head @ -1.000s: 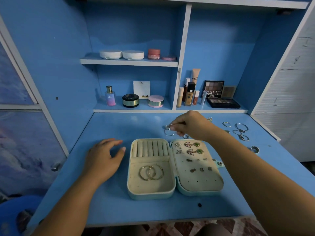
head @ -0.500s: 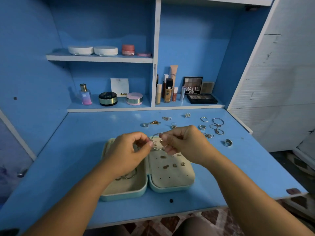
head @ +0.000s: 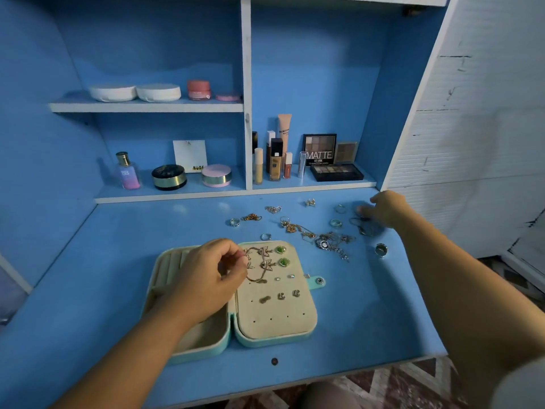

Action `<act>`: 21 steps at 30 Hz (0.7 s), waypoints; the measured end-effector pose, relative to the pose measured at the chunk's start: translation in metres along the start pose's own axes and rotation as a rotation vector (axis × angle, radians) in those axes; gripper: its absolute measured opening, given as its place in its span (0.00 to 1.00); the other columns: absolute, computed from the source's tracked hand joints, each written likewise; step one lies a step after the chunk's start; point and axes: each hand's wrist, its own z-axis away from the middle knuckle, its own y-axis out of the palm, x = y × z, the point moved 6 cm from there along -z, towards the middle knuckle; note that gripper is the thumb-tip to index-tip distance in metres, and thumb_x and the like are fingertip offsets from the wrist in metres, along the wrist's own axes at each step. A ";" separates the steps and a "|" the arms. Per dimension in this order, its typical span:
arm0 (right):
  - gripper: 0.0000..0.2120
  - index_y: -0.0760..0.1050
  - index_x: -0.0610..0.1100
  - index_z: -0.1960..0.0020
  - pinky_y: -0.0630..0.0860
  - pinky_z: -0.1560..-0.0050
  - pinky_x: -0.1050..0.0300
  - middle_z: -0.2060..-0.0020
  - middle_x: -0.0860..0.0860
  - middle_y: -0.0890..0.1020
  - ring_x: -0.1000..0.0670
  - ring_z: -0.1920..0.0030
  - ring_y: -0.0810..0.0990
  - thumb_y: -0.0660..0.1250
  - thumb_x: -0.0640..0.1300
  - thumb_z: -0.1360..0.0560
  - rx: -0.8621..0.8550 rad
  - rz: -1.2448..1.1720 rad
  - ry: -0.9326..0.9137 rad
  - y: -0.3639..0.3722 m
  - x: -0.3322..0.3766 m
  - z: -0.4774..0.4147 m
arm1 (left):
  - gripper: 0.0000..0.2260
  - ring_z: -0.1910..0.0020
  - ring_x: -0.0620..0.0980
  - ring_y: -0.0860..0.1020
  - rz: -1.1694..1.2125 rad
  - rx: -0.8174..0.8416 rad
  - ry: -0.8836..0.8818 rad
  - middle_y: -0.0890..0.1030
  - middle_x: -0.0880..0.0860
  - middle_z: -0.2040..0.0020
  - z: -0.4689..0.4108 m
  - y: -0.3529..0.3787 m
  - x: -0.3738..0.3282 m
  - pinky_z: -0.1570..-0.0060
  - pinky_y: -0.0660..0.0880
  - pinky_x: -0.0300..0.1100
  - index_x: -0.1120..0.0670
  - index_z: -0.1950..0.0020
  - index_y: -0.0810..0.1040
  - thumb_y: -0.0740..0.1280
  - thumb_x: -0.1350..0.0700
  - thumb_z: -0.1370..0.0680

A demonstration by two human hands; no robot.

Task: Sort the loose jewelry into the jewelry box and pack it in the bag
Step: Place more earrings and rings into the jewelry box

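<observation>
- The left hand [head: 211,278] now holds the hoop [head: 256,280] by itself. Half a second ago both hands held it together above the jewelry box [head: 274,329].
- Its fingers [head: 236,256] are curled, with thumb and forefinger pinching the top of the hoop. The hoop hangs over the padded lid half, just beside the hinge and in front of the butterfly earrings [head: 267,264] and green studs [head: 280,250] pinned there.
- The right hand [head: 387,209] has let go and swung out to the far right of the tabletop [head: 368,314]. It is over the thin rings [head: 361,227] lying there.
- That hand is blurred by motion. Its fingers point down toward the rings, but it cannot be told whether they already grip one.
- The handover probably means the left hand will drop the hoop into the open tray below it while the right fetches the next piece, so the two hands work in parallel.
- Much is still left to sort. A tangle of chains [head: 327,242], a wide ring [head: 381,250] and several smaller rings and charms lie loose behind and to the right of the box.
- The box lies open and flat near the front edge of the tabletop. No bag is in view, so packing looks some way off.
</observation>
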 end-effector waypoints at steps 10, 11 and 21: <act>0.06 0.81 0.40 0.52 0.70 0.60 0.60 0.52 0.45 0.83 0.51 0.60 0.74 0.69 0.42 0.25 -0.191 -0.406 -0.119 0.002 0.004 -0.002 | 0.07 0.67 0.39 0.74 0.053 -0.011 -0.033 0.78 0.40 0.66 -0.002 -0.002 0.003 0.67 0.69 0.29 0.49 0.61 0.77 0.69 0.57 0.23; 0.06 0.81 0.39 0.53 0.69 0.65 0.62 0.56 0.46 0.83 0.52 0.63 0.74 0.68 0.42 0.24 -0.229 -0.437 -0.158 -0.003 0.011 0.006 | 0.07 0.67 0.39 0.74 0.055 -0.014 -0.041 0.77 0.40 0.67 -0.002 -0.002 0.004 0.67 0.70 0.29 0.48 0.61 0.77 0.69 0.57 0.23; 0.05 0.79 0.53 0.60 0.75 0.69 0.60 0.68 0.48 0.81 0.51 0.68 0.78 0.71 0.46 0.26 -0.072 -0.816 -0.494 0.000 0.119 0.159 | 0.06 0.65 0.40 0.76 0.005 -0.114 -0.006 0.78 0.43 0.66 0.001 -0.032 -0.005 0.66 0.71 0.31 0.50 0.61 0.77 0.69 0.55 0.23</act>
